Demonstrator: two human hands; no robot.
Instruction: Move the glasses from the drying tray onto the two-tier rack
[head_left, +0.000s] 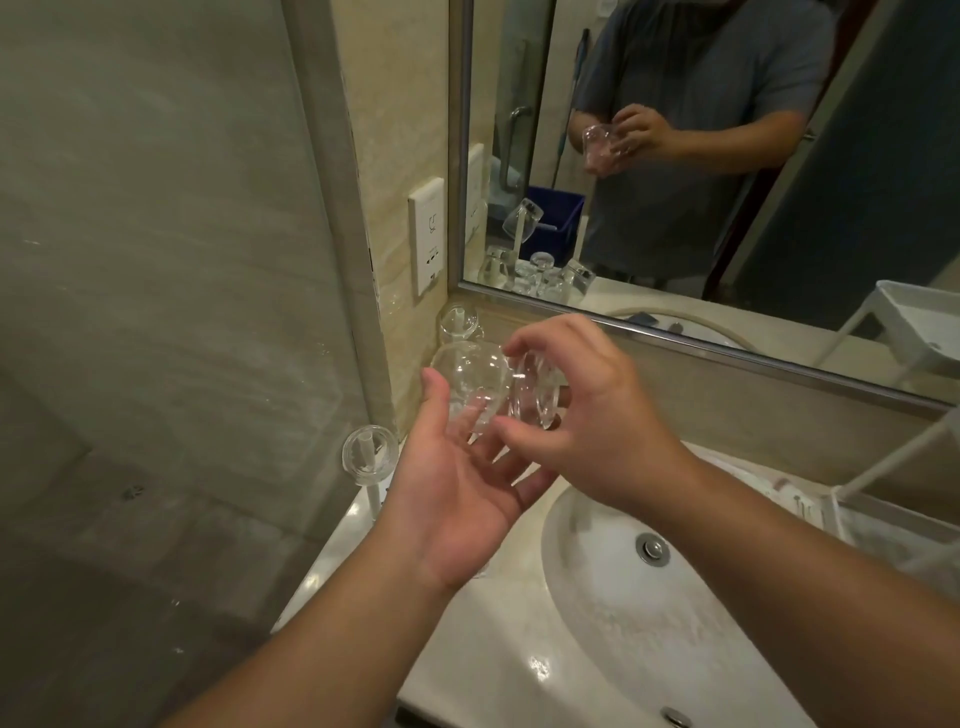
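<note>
A clear glass lies on its side in the air between my hands, above the left rim of the sink, its mouth turned left. My right hand pinches its thick base between thumb and fingers. Beneath it my left hand is palm up with straight fingers touching the underside. Two more glasses sit upside down on white pegs of the drying tray: one glass at the near left, another glass in the back corner. The white two-tier rack stands at the right edge, partly cut off.
A white basin with a metal drain fills the lower middle. A glass shower panel stands on the left, and a wall socket beside the mirror, which reflects a person and more glasses.
</note>
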